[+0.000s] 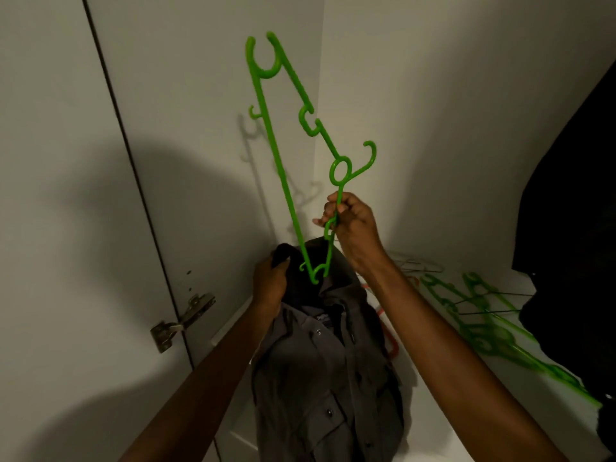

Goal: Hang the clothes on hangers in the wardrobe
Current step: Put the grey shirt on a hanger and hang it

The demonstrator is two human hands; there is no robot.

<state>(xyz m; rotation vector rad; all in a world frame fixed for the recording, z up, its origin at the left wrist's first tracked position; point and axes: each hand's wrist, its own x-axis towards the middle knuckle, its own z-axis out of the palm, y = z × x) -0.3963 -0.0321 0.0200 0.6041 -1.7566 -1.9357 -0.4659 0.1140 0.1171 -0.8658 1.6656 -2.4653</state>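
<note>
Two white walls meet in a corner at the far middle of the wardrobe (416,95), and a white door (50,128) with a metal hinge (181,321) stands at the left. Spare green hangers (483,331) lie in a loose heap on the white shelf (433,411) at the right, beside a dark garment (573,195) hanging at the right edge. An orange hanger (391,341) peeks out from behind the grey shirt (320,361).

Both forearms reach up from the near edge. On the left hand (270,285), the fingers curl round the shirt's collar and hold it up. On the right hand (353,228), the fingers pinch the green hanger (276,155) just below its ring, tilting it so one end points up to the far left and the other end dips into the shirt's neck opening.
</note>
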